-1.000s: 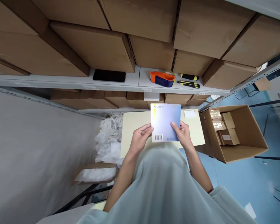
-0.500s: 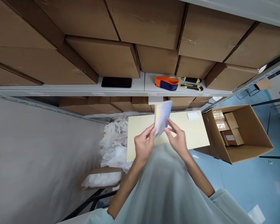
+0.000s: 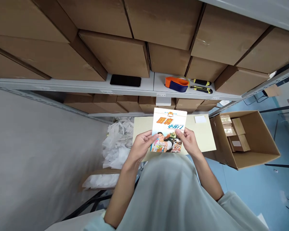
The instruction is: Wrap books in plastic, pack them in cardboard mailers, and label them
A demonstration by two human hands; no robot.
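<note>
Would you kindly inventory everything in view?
Shelving: one unit, grey, ahead
Open cartons: two, brown, right and lower left
Boxes: many, brown, on shelving, in right carton
Phone: one, black, on shelving
Tape dispenser: one, orange-blue, right of phone
Cutters: two, black-yellow, right of dispenser
Table: one, cream, centre
Slip: one, white, on table
Booklet: one, mostly white, above table
Plastic wrapping: one heap, white, left
Left hand, right hand: two, bare, holding booklet
Garment: one, pale green, bottom

My head-worn camera looks forward and down, close over my left hand [image 3: 141, 145] and right hand [image 3: 189, 141], toward the far shelf [image 3: 159, 84].
</note>
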